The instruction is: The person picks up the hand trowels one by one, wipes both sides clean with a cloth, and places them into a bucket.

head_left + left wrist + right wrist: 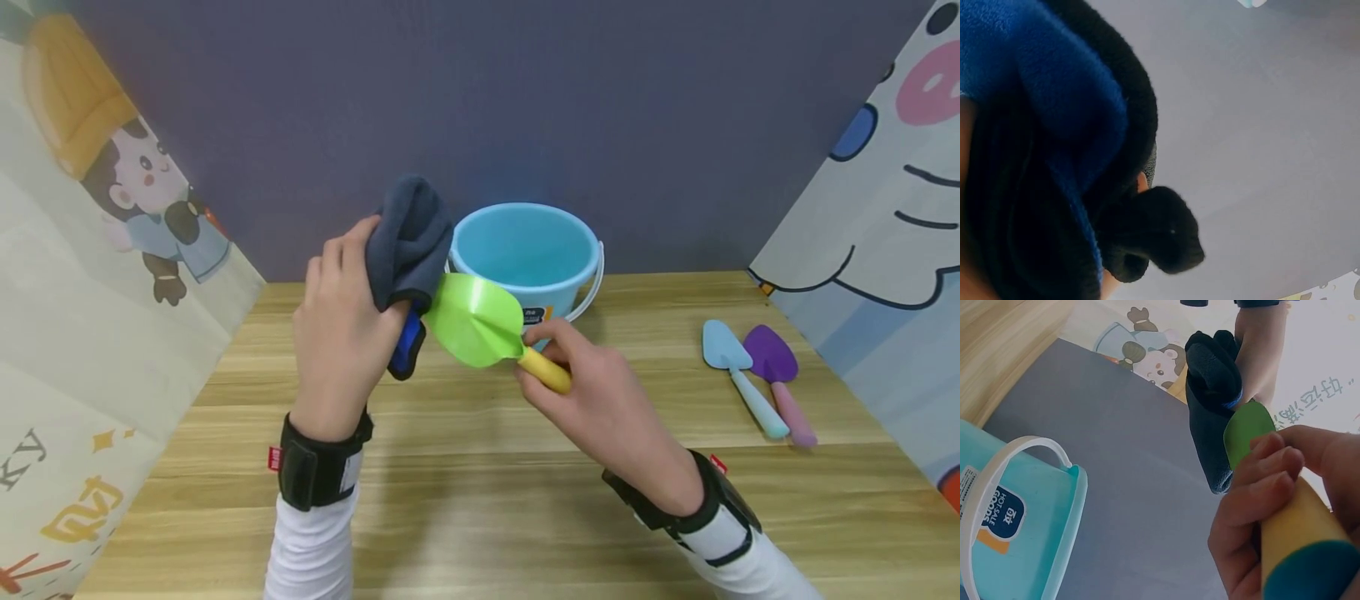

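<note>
My left hand [341, 329] grips a bunched dark grey cloth [408, 242] with a blue underside, which shows in the left wrist view as blue cloth [1079, 81] with a black edge. In my right hand [600, 400] is a toy shovel with a green blade [476, 321] and a yellow handle [546, 371]; the fingers curl round the handle in the right wrist view. The cloth is right beside the blade's left edge; whether they touch I cannot tell. Behind the shovel stands a light blue bucket [558, 296], upright, its white handle [592, 292] hanging down at the side.
On the right of the wooden table [465, 500] lie a light blue toy shovel [726, 343] and a purple one [771, 354], partly overlapping. A dark wall [487, 100] rises behind the bucket, and printed panels stand at the left and right.
</note>
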Available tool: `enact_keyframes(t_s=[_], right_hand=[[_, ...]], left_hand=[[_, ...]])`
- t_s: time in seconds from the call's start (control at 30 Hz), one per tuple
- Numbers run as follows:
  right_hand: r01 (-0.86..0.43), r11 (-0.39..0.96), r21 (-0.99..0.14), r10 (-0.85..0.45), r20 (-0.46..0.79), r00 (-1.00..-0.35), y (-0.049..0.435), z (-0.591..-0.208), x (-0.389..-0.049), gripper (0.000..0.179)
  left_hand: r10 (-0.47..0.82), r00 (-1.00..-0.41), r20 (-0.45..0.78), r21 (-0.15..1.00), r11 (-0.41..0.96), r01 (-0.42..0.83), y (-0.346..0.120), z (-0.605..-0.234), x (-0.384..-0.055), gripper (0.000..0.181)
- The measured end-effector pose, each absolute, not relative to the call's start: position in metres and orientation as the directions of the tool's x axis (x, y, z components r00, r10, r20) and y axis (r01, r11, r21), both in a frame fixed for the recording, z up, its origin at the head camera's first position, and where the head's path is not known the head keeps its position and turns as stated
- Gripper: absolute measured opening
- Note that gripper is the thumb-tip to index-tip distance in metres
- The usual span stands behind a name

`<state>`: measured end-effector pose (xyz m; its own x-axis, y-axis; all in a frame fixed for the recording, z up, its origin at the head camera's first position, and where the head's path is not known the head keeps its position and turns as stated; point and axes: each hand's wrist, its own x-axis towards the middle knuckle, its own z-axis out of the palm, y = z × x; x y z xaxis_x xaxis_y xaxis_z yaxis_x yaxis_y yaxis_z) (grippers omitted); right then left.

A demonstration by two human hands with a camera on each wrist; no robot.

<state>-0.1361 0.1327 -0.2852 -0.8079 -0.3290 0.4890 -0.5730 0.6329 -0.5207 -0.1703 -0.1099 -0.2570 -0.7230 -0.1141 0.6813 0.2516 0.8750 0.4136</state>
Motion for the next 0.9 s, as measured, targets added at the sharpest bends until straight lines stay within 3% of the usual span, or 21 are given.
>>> enact_keyframes(t_s=[0.13, 0.9], right_hand=[[-0.539, 0.620, -0.570, -0.307, 0.455, -0.836, 0.1324, -0.2834, -0.1358, 0.019], [-0.522, 0.606, -0.600, -0.178, 0.537, -0.824, 0.1401, -0.2808, -0.1421, 0.020]], left_hand=[[-0.119, -0.725, 0.679, 0.416, 0.875, 0.246, -0.1106, -0.2572, -0.1710, 0.059], [-0.173, -0.688, 0.705, 0.429, 0.877, 0.219, -0.1165, -0.2537, -0.1688, 0.057]])
